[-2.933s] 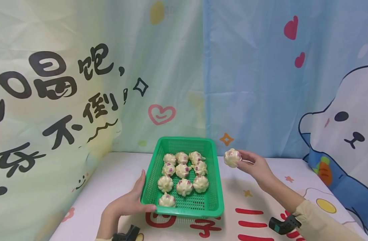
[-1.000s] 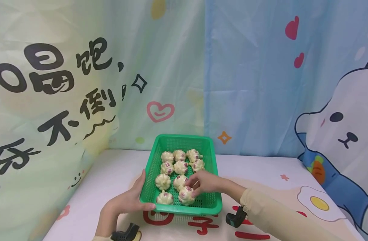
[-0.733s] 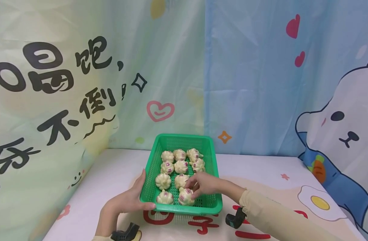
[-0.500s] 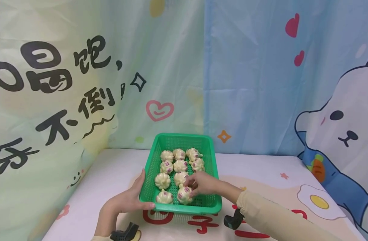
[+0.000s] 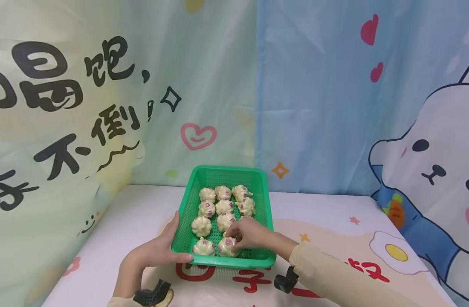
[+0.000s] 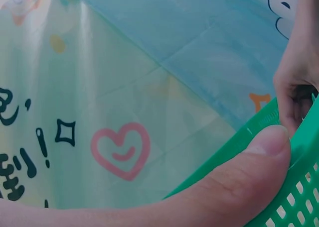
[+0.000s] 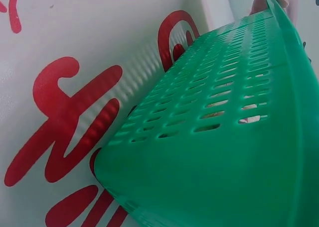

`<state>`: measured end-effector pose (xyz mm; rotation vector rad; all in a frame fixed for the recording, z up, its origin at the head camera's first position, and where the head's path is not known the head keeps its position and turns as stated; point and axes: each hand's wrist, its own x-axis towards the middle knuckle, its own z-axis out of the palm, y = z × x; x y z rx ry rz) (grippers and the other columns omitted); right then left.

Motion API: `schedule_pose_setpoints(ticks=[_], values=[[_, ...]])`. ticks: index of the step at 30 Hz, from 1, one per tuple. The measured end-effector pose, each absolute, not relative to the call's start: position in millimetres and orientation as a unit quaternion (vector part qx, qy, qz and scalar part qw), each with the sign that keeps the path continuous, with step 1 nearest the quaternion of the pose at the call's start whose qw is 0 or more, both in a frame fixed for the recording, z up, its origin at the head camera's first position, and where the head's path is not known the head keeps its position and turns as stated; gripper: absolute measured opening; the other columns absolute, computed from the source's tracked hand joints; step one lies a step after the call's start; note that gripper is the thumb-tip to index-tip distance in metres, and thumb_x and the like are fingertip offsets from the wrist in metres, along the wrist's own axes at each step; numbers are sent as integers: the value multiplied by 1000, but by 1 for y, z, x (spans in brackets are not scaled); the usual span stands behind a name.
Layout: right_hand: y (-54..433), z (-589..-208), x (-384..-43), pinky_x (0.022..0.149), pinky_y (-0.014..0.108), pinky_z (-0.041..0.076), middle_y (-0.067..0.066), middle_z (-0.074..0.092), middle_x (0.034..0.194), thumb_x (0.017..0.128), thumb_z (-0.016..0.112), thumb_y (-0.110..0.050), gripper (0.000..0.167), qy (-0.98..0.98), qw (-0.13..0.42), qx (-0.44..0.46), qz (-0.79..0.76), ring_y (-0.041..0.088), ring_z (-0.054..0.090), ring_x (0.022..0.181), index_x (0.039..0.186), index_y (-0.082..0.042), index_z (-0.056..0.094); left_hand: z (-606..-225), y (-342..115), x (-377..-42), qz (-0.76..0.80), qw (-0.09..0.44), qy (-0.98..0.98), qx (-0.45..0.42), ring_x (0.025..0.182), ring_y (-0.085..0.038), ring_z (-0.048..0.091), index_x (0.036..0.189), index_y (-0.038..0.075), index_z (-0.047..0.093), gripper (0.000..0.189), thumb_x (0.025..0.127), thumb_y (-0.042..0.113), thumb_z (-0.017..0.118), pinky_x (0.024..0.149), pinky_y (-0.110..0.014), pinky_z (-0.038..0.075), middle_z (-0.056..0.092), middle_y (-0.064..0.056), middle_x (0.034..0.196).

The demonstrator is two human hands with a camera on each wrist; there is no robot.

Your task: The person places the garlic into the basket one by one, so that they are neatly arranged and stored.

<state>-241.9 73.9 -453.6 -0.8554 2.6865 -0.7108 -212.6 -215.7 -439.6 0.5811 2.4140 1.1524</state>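
A green plastic basket (image 5: 234,261) stands on the table with several garlic bulbs (image 5: 201,226) lying in loose rows inside. My left hand (image 5: 155,251) holds its front left corner, the thumb along the front rim and the fingers at the left side. In the left wrist view that thumb (image 6: 239,179) lies over the rim. Inside the basket, my right hand (image 5: 253,234) pinches a garlic bulb (image 5: 226,247) in the front row, to the right of another bulb (image 5: 204,247). The right hand covers part of the third row. The right wrist view shows the basket's outer wall (image 7: 209,152), not the hand.
A printed cloth (image 5: 334,226) with red characters and a fried egg covers the table. Behind the basket hangs a patterned curtain (image 5: 311,106), with more of it at the left. Both wrists wear black devices (image 5: 286,280).
My right hand has brought a garlic bulb from the air right of the basket down into its front row, then stayed there. The left hand keeps its hold. The head view has shifted slightly.
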Motion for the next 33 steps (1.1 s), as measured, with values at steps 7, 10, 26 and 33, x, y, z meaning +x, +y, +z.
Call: schedule_pose_setpoints(ticks=[7, 10, 26, 33], values=[[74, -459, -242, 71, 18, 52, -2, 72, 98, 76, 80, -24, 34, 926, 119, -275, -231, 8, 67, 82, 105, -12, 71, -443, -213, -214, 417, 199, 859, 220, 145, -40, -6, 149, 7, -20, 123, 78, 40, 75, 109, -62, 21, -13, -19, 158], [73, -462, -244, 71, 18, 52, -1, 72, 99, 76, 80, -25, 34, 927, 115, -275, -226, 9, 68, 83, 106, -11, 71, -443, -214, -215, 408, 203, 864, 215, 145, -39, -6, 149, 7, -19, 123, 78, 42, 75, 110, -62, 20, -13, -18, 158], [75, -439, -247, 75, 28, 54, 9, 69, 110, 89, 66, -25, 30, 915, 58, -273, -292, 24, 67, 98, 113, -6, 68, -432, -223, -225, 345, 182, 903, 180, 142, -50, 3, 153, 11, -6, 112, 80, 49, 71, 104, -65, 27, -14, -22, 157], [96, -416, -240, 82, 35, 53, 1, 64, 114, 93, 60, -28, 22, 951, -46, -255, -168, 19, 62, 104, 111, -19, 69, -405, -225, -223, 303, 143, 923, 192, 144, -46, 5, 155, 20, 2, 108, 78, 55, 69, 103, -66, 27, -7, -16, 160]])
